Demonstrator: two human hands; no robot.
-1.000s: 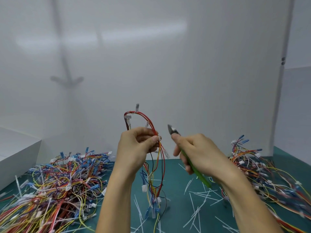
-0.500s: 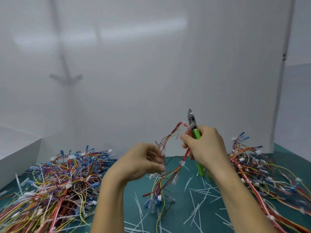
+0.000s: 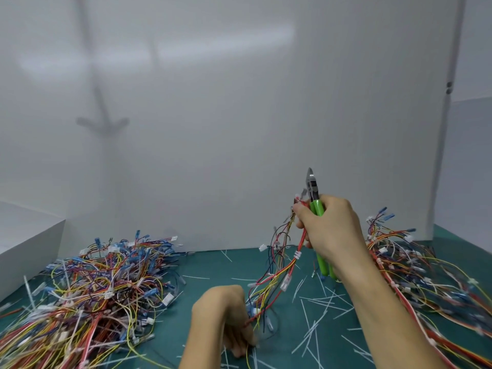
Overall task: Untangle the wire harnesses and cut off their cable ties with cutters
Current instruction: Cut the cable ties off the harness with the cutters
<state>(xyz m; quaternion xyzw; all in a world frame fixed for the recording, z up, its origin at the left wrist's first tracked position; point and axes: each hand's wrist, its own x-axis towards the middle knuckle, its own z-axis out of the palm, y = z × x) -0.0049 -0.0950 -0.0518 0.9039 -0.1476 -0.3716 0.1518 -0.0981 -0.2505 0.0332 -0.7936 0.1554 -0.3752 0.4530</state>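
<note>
One wire pile [image 3: 93,288] is sitting on the mat [image 3: 213,267] at 8 o'clock, and a second pile [image 3: 415,267] is lying at 4. Between them a harness [image 3: 282,272] is hanging from the right hand [image 3: 330,230] down to the left hand [image 3: 221,318] at 6, over loose ties [image 3: 319,315].

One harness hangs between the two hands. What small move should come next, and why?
Probably the left hand should draw the lower end of the harness away from the right hand, to straighten it. Its wires sag in loose loops between the hands, and what looks like a white cable tie sits on them; the cutters point upward, away from it.
</note>
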